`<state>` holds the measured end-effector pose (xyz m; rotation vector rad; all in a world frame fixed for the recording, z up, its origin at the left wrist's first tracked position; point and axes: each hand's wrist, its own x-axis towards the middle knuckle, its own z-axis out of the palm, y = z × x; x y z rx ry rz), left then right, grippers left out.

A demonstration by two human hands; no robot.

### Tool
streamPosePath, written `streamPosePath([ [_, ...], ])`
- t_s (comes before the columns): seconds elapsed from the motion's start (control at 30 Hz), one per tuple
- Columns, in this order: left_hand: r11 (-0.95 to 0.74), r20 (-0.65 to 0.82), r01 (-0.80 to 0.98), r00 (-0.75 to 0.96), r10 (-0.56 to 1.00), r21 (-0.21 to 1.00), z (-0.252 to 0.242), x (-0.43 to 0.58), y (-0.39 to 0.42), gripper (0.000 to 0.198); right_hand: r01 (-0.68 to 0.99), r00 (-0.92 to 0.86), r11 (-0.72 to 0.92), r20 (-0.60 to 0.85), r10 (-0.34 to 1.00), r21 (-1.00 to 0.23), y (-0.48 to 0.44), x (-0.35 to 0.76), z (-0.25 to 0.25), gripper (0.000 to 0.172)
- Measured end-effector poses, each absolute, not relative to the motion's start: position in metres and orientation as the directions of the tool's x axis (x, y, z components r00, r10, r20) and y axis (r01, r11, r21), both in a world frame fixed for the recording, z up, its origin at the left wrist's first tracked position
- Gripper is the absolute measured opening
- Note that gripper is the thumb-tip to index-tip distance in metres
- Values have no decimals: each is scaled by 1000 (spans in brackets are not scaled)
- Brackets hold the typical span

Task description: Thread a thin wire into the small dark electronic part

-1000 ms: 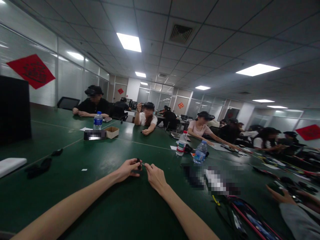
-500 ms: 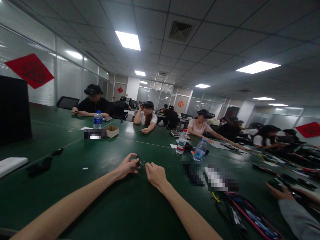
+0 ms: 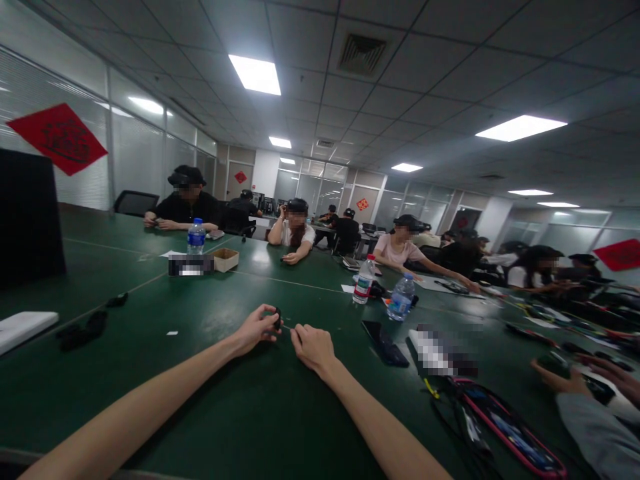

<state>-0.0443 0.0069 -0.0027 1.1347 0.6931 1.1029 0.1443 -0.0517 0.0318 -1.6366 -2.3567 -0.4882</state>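
Left arm [image 3: 150,405] and right arm [image 3: 377,417] angled inward, left hand [image 3: 257,325] curled in a grip, right hand [image 3: 314,347] knuckles up, fingertips [image 3: 295,333] pinched, hands close but apart

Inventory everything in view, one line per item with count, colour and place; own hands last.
Tabletop: 1, green, foreground
Blue-capped bottles: 2, clear, left and right
Red-capped bottle: 1, clear, right
Open box: 1, tan, left of centre
Flat device: 1, black, right
Pink-rimmed device: 1, dark, lower right
Slab: 1, white, left edge
Scrap: 1, white, left
Loose objects: at least 2, black, left
Wall signs: at least 4, red, walls and doors
Ceiling lights: several, white, overhead
Co-workers: at least 6, mixed clothing, beyond and right
Small part: 1, black, centre
Thin rod: 1, apparently pale, centre
Left hand: 1, bare, holding the small part
Right hand: 1, bare, pinching the rod
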Motion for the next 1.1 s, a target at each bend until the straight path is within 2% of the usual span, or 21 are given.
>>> streamPosePath([
  [0.53,-45,159,-305,357,920,951,-5,-43,7,46,926,-377,355,319,869,128,-55,142,36,48],
  [1.1,-69,172,-303,327,929,951,-10,-44,10,50,934,-358,331,302,884,136,-55,142,33,60],
])
